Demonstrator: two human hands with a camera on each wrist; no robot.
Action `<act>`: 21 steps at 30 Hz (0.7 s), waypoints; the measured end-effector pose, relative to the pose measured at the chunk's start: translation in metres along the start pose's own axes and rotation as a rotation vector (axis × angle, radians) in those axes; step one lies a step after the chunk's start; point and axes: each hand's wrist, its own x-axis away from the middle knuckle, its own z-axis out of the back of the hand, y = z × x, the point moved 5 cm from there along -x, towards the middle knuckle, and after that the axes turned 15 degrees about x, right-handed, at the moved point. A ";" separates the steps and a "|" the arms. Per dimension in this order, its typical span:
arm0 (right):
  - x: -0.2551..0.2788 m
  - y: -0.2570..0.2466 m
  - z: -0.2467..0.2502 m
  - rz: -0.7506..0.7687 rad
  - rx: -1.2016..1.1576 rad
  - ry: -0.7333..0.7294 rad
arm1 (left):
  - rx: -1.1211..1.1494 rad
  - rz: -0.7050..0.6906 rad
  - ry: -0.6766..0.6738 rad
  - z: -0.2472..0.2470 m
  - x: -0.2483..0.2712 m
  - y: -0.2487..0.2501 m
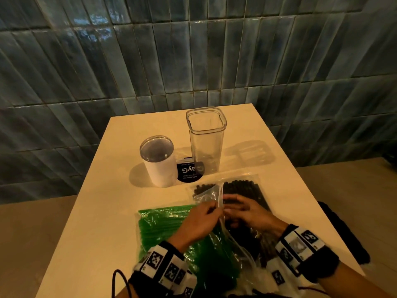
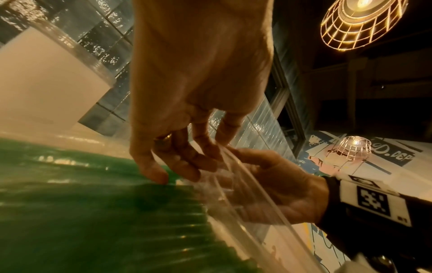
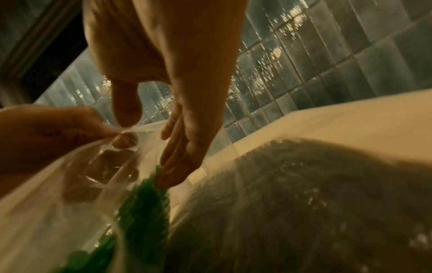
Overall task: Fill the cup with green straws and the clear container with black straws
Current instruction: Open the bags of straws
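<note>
Dark glazed wall tiles (image 1: 86, 72) back a cream table (image 1: 90, 233) where a person's left hand (image 1: 198, 220) pinches the raised edge of a clear plastic bag (image 1: 211, 195) between thumb and fingers. Beside it, the right hand (image 1: 247, 211) lies with fingers loosely extended against the bag film, gripping nothing visible. Bagged black straws (image 1: 242, 189) lie under the right hand, bagged green straws (image 1: 163, 229) under the left wrist. Farther back stand a white cup (image 1: 160, 168), capped with a clear lid (image 1: 156, 147), and an open, empty clear container (image 1: 206, 143), a round black coaster (image 1: 189, 172) between them.
</note>
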 end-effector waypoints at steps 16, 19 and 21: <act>0.016 -0.020 0.012 0.562 1.145 0.249 | -0.166 -0.241 0.170 0.001 0.015 0.028; 0.009 -0.021 -0.002 0.522 1.062 0.121 | -0.229 -0.306 0.195 -0.006 0.017 0.041; 0.004 -0.034 -0.002 0.500 0.920 0.107 | -0.287 -0.329 0.161 -0.013 0.017 0.045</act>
